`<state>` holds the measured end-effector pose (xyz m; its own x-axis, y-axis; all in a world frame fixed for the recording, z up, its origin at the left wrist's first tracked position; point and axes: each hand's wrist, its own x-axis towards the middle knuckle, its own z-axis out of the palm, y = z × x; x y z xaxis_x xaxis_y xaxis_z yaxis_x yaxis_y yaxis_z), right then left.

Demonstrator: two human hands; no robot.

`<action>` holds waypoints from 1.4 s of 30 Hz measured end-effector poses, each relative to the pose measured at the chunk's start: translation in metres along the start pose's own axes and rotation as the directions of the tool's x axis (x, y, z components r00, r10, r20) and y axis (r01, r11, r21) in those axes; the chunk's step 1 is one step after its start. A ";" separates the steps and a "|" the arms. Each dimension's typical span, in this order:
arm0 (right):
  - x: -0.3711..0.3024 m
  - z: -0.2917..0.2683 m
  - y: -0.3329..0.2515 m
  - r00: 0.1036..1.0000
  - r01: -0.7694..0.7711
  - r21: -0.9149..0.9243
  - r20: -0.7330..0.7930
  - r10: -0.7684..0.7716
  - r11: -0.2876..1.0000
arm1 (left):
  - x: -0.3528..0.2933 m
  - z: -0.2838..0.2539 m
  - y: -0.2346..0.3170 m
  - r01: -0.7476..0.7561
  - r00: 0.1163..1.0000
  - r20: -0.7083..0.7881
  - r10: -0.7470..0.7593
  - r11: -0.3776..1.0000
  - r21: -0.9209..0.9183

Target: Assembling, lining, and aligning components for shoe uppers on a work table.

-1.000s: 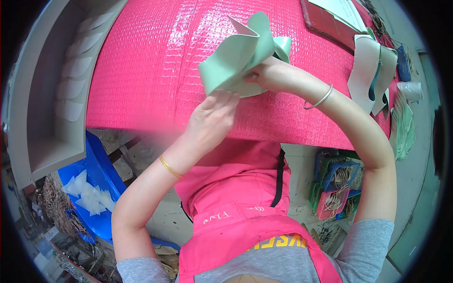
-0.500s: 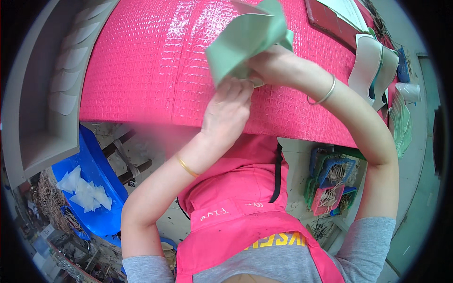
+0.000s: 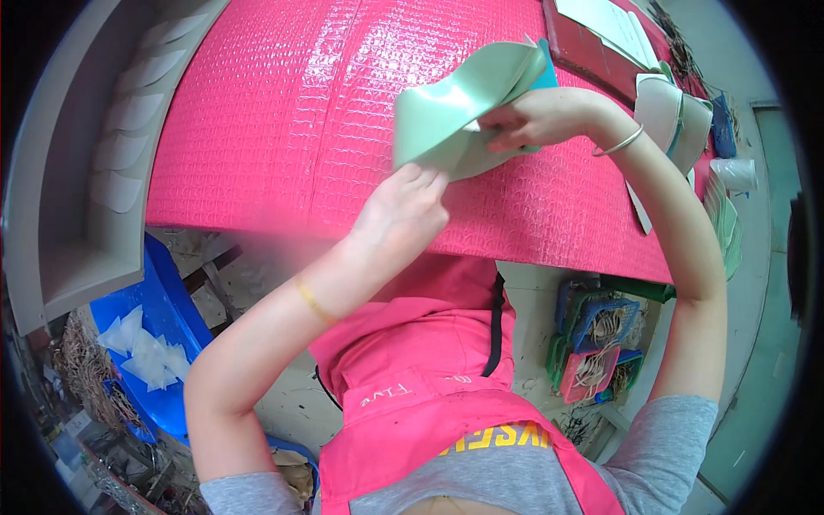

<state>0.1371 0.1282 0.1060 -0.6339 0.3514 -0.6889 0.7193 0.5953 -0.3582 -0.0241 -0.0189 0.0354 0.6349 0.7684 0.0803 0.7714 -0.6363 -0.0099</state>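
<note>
Left hand: left grip [image 3: 403,202] pinches the near edge of a smooth pale-green pliable sheet [image 3: 455,96].
Right hand: right grip [image 3: 541,118] has curled fingers inside the sheet's fold; whether they pinch it I cannot tell.
Bench edge: the front of the bench covered in shiny embossed pink sheeting [image 3: 249,146] passes under the left wrist.
Open room: pink surface stretches left from the left grip to a long grey box [image 3: 94,299] holding curved white pieces [image 3: 137,112].
Beyond right grip: flat red board [image 3: 577,47] ahead; curved white-and-green pieces [image 3: 657,101] rightward.
Below bench: blue plastic bin [image 3: 163,275], nearer and left of the left grip; coloured plastic baskets [image 3: 590,373], nearer than the right grip.
Green sheet: ahead of the left grip, looped, rounded bend facing left, long axis slanting away rightward past the right grip.
</note>
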 end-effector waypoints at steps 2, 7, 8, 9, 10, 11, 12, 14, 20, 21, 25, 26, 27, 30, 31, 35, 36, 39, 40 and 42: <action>0.001 0.008 0.005 0.990 0.135 0.074 -0.036 -0.133 0.988 | -0.011 0.009 -0.003 -0.003 0.993 -0.114 0.007 0.999 0.038; 0.043 0.049 -0.014 0.925 0.181 0.086 -0.355 -0.140 0.980 | -0.018 0.014 0.004 0.091 0.991 -0.095 -0.091 0.996 -0.006; 0.039 0.045 -0.022 0.940 0.103 0.069 -0.334 -0.074 0.992 | -0.020 0.019 0.004 0.135 0.973 -0.180 -0.144 0.989 -0.061; 0.033 0.039 -0.030 0.949 0.025 0.049 -0.314 -0.008 0.998 | -0.022 0.023 0.005 0.174 0.945 -0.260 -0.200 0.977 -0.119; 0.035 0.040 -0.029 0.951 0.031 0.051 -0.309 -0.014 0.998 | -0.025 0.026 0.003 0.180 0.945 -0.254 -0.206 0.976 -0.120; 0.037 0.041 -0.025 0.943 0.011 0.004 -0.333 -0.009 1.000 | -0.027 0.029 0.000 0.158 0.937 -0.289 -0.194 0.977 -0.146; 0.037 0.043 -0.024 0.933 -0.016 -0.038 -0.359 0.002 0.999 | -0.028 0.031 -0.001 0.127 0.929 -0.326 -0.178 0.977 -0.171; 0.038 0.045 -0.028 0.924 -0.041 -0.084 -0.382 0.005 0.996 | -0.028 0.032 0.002 0.167 0.921 -0.316 -0.227 0.964 -0.205; 0.048 0.045 -0.016 0.907 -0.010 -0.260 -0.408 -0.101 0.965 | -0.011 0.033 0.021 0.303 0.908 -0.219 -0.358 0.920 -0.249; 0.051 0.048 -0.008 0.823 0.112 -0.293 -0.508 -0.254 0.949 | -0.009 0.038 0.022 0.272 0.883 -0.313 -0.350 0.925 -0.265; 0.053 0.042 -0.013 0.839 0.184 -0.477 -0.379 -0.390 0.860 | -0.009 0.041 0.026 0.337 0.856 -0.334 -0.396 0.915 -0.221; 0.043 0.034 -0.013 0.839 0.271 -0.440 -0.329 -0.434 0.856 | -0.009 0.040 0.027 0.344 0.853 -0.333 -0.403 0.912 -0.222; 0.033 0.022 -0.009 0.943 0.192 -0.274 -0.215 -0.255 0.942 | -0.006 0.038 0.029 0.333 0.864 -0.333 -0.377 0.925 -0.184; 0.016 0.023 0.028 0.925 0.208 -0.008 -0.324 -0.200 0.978 | -0.005 0.033 0.029 0.307 0.892 -0.296 -0.341 0.939 -0.155; 0.014 0.024 0.030 0.925 0.205 -0.012 -0.323 -0.198 0.979 | -0.006 0.032 0.029 0.300 0.909 -0.249 -0.335 0.939 -0.166; 0.003 0.022 0.021 0.903 0.273 0.116 -0.374 -0.213 0.955 | -0.005 0.035 0.028 0.288 0.914 -0.244 -0.323 0.943 -0.166; -0.001 0.019 0.011 0.942 0.183 0.032 -0.292 -0.166 0.983 | -0.006 0.036 0.027 0.279 0.897 -0.310 -0.314 0.948 -0.152; -0.012 0.021 -0.007 0.937 0.221 -0.226 -0.220 -0.271 0.949 | -0.006 0.038 0.025 0.267 0.879 -0.372 -0.298 0.954 -0.134; -0.015 0.010 -0.018 0.985 0.139 -0.213 -0.075 -0.158 0.967 | -0.006 0.038 0.025 0.264 0.882 -0.369 -0.294 0.956 -0.128; -0.014 0.005 -0.005 0.986 0.162 -0.146 -0.018 -0.166 0.976 | -0.005 0.038 0.025 0.262 0.879 -0.372 -0.298 0.954 -0.145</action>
<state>0.1439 0.1168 0.1139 -0.7495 0.2608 -0.6084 0.5580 0.7433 -0.3689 -0.0061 -0.0364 -0.0034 0.3124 0.8397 0.4443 0.8958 -0.4160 0.1564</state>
